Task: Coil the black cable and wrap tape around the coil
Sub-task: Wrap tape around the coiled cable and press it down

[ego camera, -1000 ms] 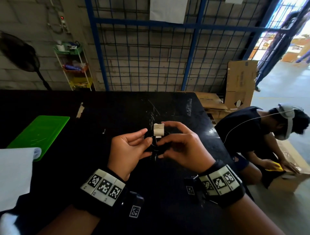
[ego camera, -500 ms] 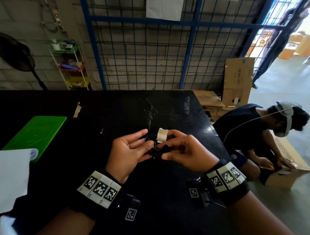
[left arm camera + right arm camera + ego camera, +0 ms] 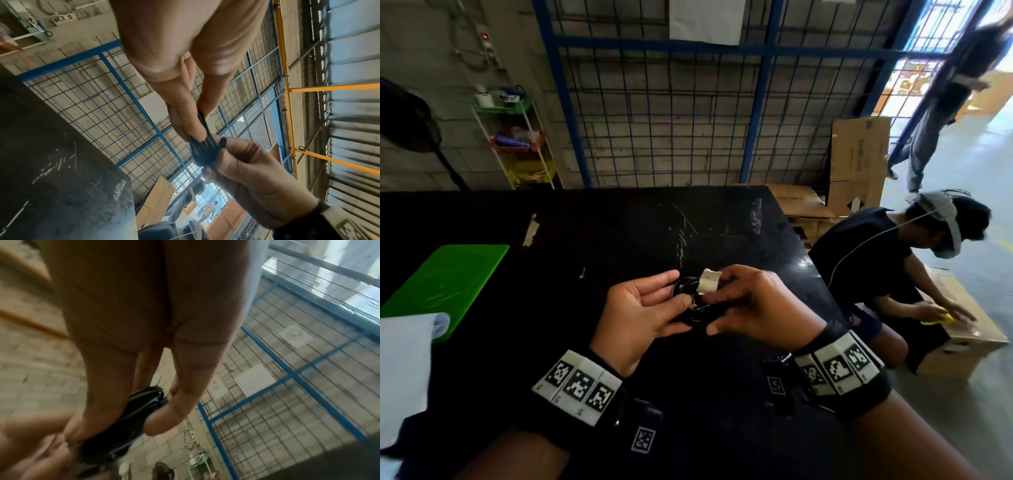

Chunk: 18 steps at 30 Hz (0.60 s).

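A small coil of black cable (image 3: 686,293) hangs above the black table (image 3: 619,240), held between both hands. A strip of pale tape (image 3: 708,281) stands up at the coil's far side. My left hand (image 3: 640,315) pinches the coil's left side between thumb and fingers. My right hand (image 3: 750,301) pinches its right side, fingertips at the tape. The left wrist view has the coil (image 3: 203,149) edge-on between the left hand (image 3: 185,116) and the right hand (image 3: 246,170). In the right wrist view, right-hand fingers (image 3: 107,410) clamp the coil (image 3: 131,415).
A green board (image 3: 445,277) and a white sheet (image 3: 404,363) lie at the table's left. A blue wire partition (image 3: 671,113) stands behind the table. To the right, a person (image 3: 887,274) crouches over a cardboard box (image 3: 962,335); another walks past.
The coil has turned slightly in my hands and the tape strip now tilts left. My right fingers have closed in toward the tape. Both hands stay at the same spot above the table.
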Motion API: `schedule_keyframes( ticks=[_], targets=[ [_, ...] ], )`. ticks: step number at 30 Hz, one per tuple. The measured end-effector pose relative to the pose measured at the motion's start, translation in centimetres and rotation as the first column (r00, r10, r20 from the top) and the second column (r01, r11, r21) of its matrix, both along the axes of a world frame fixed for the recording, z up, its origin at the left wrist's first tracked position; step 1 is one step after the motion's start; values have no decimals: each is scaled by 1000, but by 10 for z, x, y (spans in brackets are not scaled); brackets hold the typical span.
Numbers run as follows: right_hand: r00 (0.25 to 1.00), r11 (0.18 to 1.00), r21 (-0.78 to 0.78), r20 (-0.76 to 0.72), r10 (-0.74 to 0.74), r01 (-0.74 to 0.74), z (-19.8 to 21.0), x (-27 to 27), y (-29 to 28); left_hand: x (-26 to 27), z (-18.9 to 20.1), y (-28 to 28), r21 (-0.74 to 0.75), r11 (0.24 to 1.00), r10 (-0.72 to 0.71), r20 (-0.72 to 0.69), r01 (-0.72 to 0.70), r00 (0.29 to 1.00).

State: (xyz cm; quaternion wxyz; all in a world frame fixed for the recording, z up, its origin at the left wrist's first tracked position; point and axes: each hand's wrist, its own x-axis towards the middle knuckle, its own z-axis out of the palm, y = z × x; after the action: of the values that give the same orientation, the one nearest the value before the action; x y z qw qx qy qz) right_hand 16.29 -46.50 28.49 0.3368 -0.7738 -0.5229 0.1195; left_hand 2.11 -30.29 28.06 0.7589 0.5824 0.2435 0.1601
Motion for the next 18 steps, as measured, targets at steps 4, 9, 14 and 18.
schedule_keyframes(
  ticks=[4, 9, 14, 18],
  targets=[
    [978, 993, 58, -178, 107, -98, 4, 3, -6, -2, 3, 0, -2, 1000, -5, 26, 5, 1000],
    [1000, 970, 243, 0, 29, -28, -1, -5, -5, -1, 5, 0, 4, 1000, 17, 56, -17, 998],
    [966, 942, 326, 260, -8, -80, 4, -13, -4, 2, 5, 1, 44, 996, 79, 78, -82, 994],
    [982, 951, 264, 145, 125, -160, 6, -14, -3, 1, 4, 3, 71, 992, 99, 85, -105, 992]
  ],
)
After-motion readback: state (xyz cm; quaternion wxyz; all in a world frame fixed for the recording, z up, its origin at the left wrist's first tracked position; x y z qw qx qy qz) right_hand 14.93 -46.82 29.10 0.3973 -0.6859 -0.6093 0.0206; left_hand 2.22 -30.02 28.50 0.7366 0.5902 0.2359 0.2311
